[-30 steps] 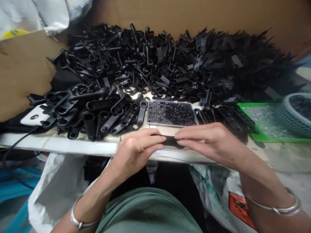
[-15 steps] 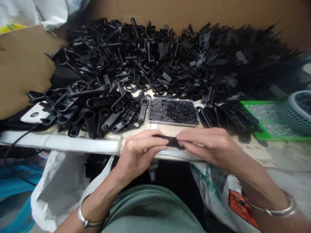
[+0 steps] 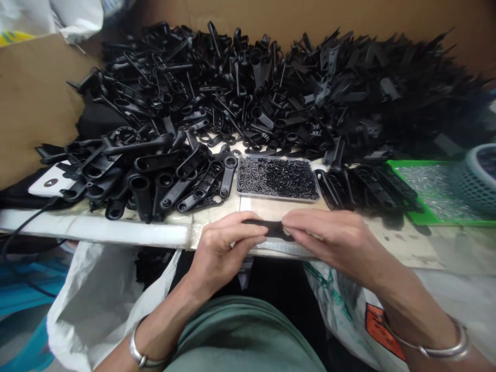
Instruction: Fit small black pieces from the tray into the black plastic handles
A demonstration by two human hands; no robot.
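Observation:
Between my two hands is a dark, elongated plastic part (image 3: pixel 274 229), held level above the front edge of the table. My left hand (image 3: pixel 225 248) pinches its left end between thumb and fingers. At the other end, the fingertips of my right hand (image 3: pixel 329 235) are closed on the part and cover that end. Just beyond my hands sits a clear shallow box (image 3: pixel 277 198) full of small black and grey pieces (image 3: pixel 279 176). Black plastic arms with ring-shaped ends (image 3: pixel 178 188) lie heaped to the left of the box.
A large pile of black parts (image 3: pixel 240 88) fills the back against cardboard (image 3: pixel 310 15). On the right, a green tray (image 3: pixel 430 219) holds small clear pieces and a grey basket (image 3: pixel 478 178). A white device (image 3: pixel 50 182) with a cable lies left. Plastic bags (image 3: pixel 96 294) hang below the edge.
Both hands keep their hold on the black part and have sunk very slightly in the picture. The view has shifted a little; nothing else has visibly moved.

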